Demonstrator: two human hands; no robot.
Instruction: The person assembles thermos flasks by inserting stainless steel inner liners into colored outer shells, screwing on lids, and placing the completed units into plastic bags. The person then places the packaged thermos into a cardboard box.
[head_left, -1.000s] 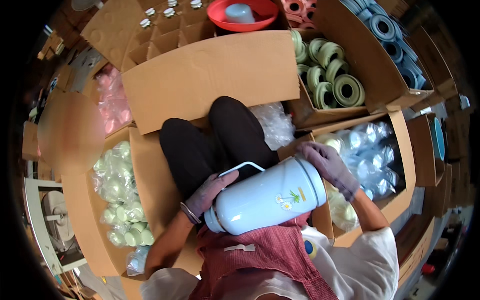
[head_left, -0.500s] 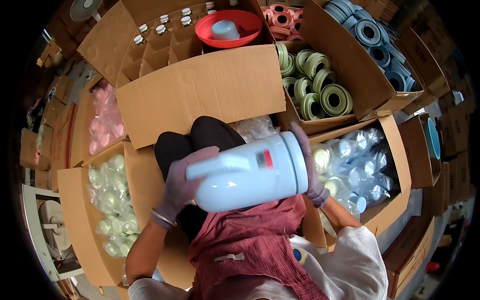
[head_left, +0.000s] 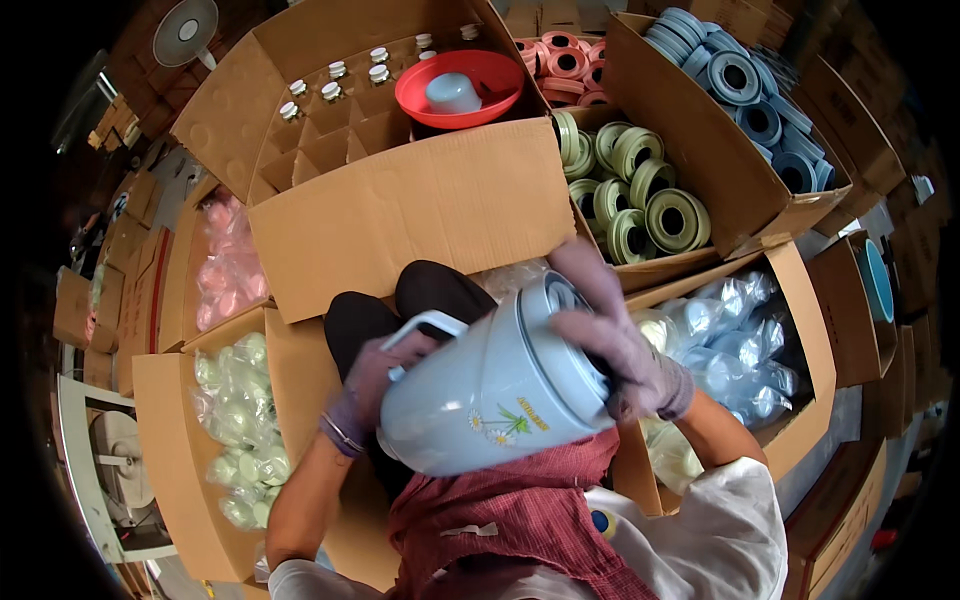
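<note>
A light-blue thermos jug [head_left: 470,385] lies tilted over my lap, its top toward the right and its side printed with white flowers. My left hand [head_left: 378,385], in a thin purple-grey glove, is wrapped round the handle side near the base. Gloved as well, my right hand [head_left: 630,350] grips the collar at the top, fingers curled over the rim and slightly blurred. Its fingers partly hide the jug's mouth. Close to the right hand is a carton of bagged light-blue parts [head_left: 735,345].
Green ring collars [head_left: 650,190] and blue ring collars [head_left: 750,90] fill cartons at the back right. A red bowl [head_left: 420,90] with a blue cup [head_left: 453,93] rests on a divided carton holding several white-capped bottles [head_left: 331,91]. Bagged pale-green parts [head_left: 240,420] and pink parts [head_left: 228,265] stand left.
The jug has turned about its length, bringing the flower print and handle into view, and tilted its top toward me. My right hand has shifted from the top's side onto the collar.
</note>
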